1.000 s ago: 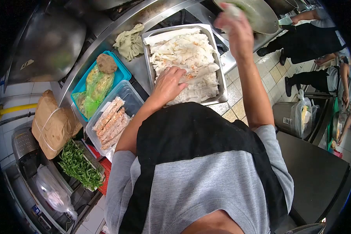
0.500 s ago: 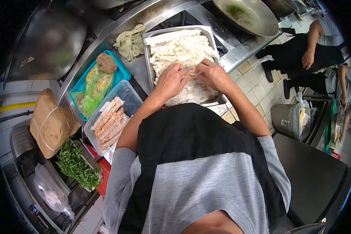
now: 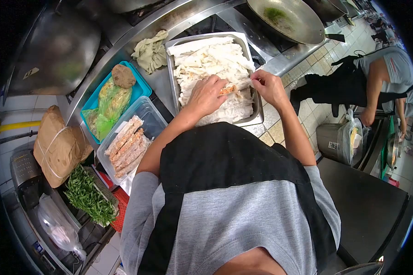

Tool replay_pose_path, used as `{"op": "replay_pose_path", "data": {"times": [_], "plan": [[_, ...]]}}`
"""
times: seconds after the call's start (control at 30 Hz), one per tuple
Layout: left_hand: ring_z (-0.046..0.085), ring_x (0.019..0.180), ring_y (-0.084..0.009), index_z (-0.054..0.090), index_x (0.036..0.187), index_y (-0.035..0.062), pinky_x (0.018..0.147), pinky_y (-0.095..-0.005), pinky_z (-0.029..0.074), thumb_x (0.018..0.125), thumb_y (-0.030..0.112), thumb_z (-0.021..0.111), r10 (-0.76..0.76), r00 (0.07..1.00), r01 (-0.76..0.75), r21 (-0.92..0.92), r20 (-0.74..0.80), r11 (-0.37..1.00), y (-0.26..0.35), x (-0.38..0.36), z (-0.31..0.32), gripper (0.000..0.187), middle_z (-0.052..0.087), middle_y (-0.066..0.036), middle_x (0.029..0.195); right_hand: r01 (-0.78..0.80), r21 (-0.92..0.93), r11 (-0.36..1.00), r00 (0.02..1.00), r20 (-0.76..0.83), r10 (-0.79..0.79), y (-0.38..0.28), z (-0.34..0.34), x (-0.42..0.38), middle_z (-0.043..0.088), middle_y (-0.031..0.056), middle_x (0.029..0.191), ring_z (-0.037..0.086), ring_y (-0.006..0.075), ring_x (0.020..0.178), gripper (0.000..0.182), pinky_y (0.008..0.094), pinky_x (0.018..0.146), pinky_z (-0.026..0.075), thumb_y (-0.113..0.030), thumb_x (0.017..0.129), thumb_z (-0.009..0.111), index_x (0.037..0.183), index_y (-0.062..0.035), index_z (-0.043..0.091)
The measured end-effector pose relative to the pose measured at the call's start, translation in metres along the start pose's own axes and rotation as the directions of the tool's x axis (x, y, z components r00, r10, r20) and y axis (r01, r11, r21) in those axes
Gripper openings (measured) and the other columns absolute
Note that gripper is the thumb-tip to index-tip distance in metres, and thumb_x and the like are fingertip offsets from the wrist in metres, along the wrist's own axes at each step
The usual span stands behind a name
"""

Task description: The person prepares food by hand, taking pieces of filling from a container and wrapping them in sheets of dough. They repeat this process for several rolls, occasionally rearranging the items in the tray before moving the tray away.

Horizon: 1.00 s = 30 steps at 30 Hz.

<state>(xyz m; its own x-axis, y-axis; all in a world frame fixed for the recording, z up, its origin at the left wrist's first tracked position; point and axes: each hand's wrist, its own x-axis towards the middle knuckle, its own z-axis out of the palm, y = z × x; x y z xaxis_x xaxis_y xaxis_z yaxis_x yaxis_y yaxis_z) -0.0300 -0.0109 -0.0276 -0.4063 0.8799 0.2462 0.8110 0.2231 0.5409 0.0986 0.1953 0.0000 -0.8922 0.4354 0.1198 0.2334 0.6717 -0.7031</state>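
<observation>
A steel tray (image 3: pixel 171 68) on the counter holds a heap of pale white wrapper sheets (image 3: pixel 206 62). Over its near end both my hands hold one roll (image 3: pixel 234 87) with orange filling showing. My left hand (image 3: pixel 207 95) grips the roll's left part, fingers curled over it. My right hand (image 3: pixel 268 87) pinches the roll's right end above the tray's right rim.
A clear tub of finished rolls (image 3: pixel 127 143) and a blue tray with bagged greens (image 3: pixel 109 101) lie left of the steel tray. A cloth (image 3: pixel 150 51), a wok (image 3: pixel 291 18), a paper parcel (image 3: pixel 55 146) and leafy herbs (image 3: pixel 89 195) surround them. Another person (image 3: pixel 376 78) bends at right.
My right hand came down from the wok to the tray and joined my left on the roll, then drew out to the roll's right end. The person at right has bent forward.
</observation>
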Motion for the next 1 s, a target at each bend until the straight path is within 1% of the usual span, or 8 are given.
{"op": "replay_pose_path", "data": {"times": [0.1, 0.27, 0.37, 0.5, 0.6, 0.7, 0.8, 1.0], "plan": [[0.058, 0.099, -0.0321, 0.063, 0.109, 0.0079, 0.087, -0.0431, 0.045, 0.076, 0.014, 0.071, 0.034, 0.999, -0.034, 0.029, -0.013, 0.999, 0.002, 0.007, 0.008, 0.035, 0.059, -0.012, 0.101, -0.042, -0.056, 0.998, 0.998, 0.050, 0.045, -0.011, 0.007, -0.006, 0.070, 0.0118, 0.081, 0.068, 0.0199, 0.070, 0.016, 0.0327, 0.066, 0.053, -0.017, 0.085, 0.068, 0.094, -0.0034, 0.069], [0.060, 0.094, -0.0331, 0.064, 0.105, 0.0083, 0.085, -0.0428, 0.046, 0.074, 0.012, 0.072, 0.021, 1.000, -0.021, 0.036, -0.007, 0.999, 0.000, 0.015, 0.017, 0.032, 0.061, -0.012, 0.095, 0.002, -0.087, 0.996, 0.974, 0.225, 0.018, -0.038, 0.028, -0.020, 0.067, 0.0095, 0.086, 0.067, 0.0286, 0.076, 0.040, 0.0388, 0.070, 0.053, -0.020, 0.081, 0.073, 0.117, -0.0136, 0.056], [0.060, 0.093, -0.0330, 0.064, 0.103, 0.0079, 0.084, -0.0428, 0.046, 0.074, 0.011, 0.074, 0.010, 0.999, -0.010, 0.004, -0.033, 1.000, -0.002, 0.013, 0.016, 0.031, 0.062, -0.012, 0.094, 0.150, -0.131, 0.980, 0.980, 0.149, -0.130, -0.027, 0.036, -0.021, 0.066, 0.0129, 0.088, 0.067, 0.0333, 0.086, 0.036, 0.0431, 0.070, 0.053, -0.019, 0.078, 0.072, 0.111, -0.0152, 0.060], [0.061, 0.094, -0.0326, 0.064, 0.101, 0.0074, 0.084, -0.0421, 0.047, 0.073, 0.012, 0.075, 0.002, 0.998, -0.007, -0.096, -0.060, 0.995, -0.003, 0.011, 0.012, 0.030, 0.063, -0.013, 0.095, 0.252, -0.083, 0.964, 0.959, 0.158, -0.237, -0.013, 0.036, -0.016, 0.066, 0.0130, 0.089, 0.066, 0.0320, 0.082, 0.026, 0.0417, 0.070, 0.053, -0.011, 0.078, 0.068, 0.104, -0.0100, 0.065], [0.062, 0.094, -0.0314, 0.063, 0.106, 0.0050, 0.083, -0.0421, 0.047, 0.075, 0.012, 0.076, 0.054, 0.992, -0.062, -0.066, -0.117, 0.996, 0.000, 0.008, 0.006, 0.034, 0.065, -0.011, 0.097, 0.054, 0.045, 0.998, 0.992, 0.109, -0.059, -0.010, 0.034, -0.012, 0.065, 0.0100, 0.081, 0.064, 0.0193, 0.071, 0.019, 0.0325, 0.067, 0.052, -0.006, 0.081, 0.065, 0.101, -0.0059, 0.068], [0.062, 0.091, -0.0312, 0.063, 0.104, 0.0043, 0.082, -0.0417, 0.048, 0.075, 0.012, 0.076, 0.114, 0.977, -0.143, -0.155, -0.181, 0.977, 0.004, 0.012, 0.005, 0.032, 0.065, -0.011, 0.095, -0.059, 0.081, 0.995, 0.985, 0.167, 0.045, -0.016, 0.027, -0.010, 0.067, 0.0088, 0.074, 0.061, 0.0125, 0.067, 0.019, 0.0294, 0.064, 0.050, -0.006, 0.083, 0.064, 0.101, -0.0041, 0.070], [0.062, 0.090, -0.0305, 0.063, 0.101, 0.0050, 0.082, -0.0398, 0.048, 0.076, 0.011, 0.076, 0.089, 0.980, -0.134, -0.263, -0.177, 0.955, 0.013, 0.017, 0.006, 0.029, 0.065, -0.010, 0.092, -0.194, 0.121, 0.973, 0.958, 0.239, 0.161, -0.017, 0.024, -0.007, 0.070, 0.0152, 0.083, 0.068, 0.0239, 0.073, 0.017, 0.0342, 0.070, 0.052, -0.013, 0.083, 0.067, 0.098, -0.0047, 0.070], [0.065, 0.081, -0.0258, 0.066, 0.094, 0.0032, 0.071, -0.0350, 0.052, 0.080, 0.007, 0.070, -0.013, 0.994, -0.023, -0.317, -0.111, 0.948, 0.011, 0.021, 0.018, 0.015, 0.066, -0.010, 0.086, -0.155, 0.135, 0.979, 0.963, 0.240, 0.120, -0.011, 0.025, -0.006, 0.070, 0.0136, 0.080, 0.067, 0.0211, 0.070, 0.016, 0.0333, 0.069, 0.052, -0.013, 0.083, 0.067, 0.096, -0.0044, 0.070]]}}
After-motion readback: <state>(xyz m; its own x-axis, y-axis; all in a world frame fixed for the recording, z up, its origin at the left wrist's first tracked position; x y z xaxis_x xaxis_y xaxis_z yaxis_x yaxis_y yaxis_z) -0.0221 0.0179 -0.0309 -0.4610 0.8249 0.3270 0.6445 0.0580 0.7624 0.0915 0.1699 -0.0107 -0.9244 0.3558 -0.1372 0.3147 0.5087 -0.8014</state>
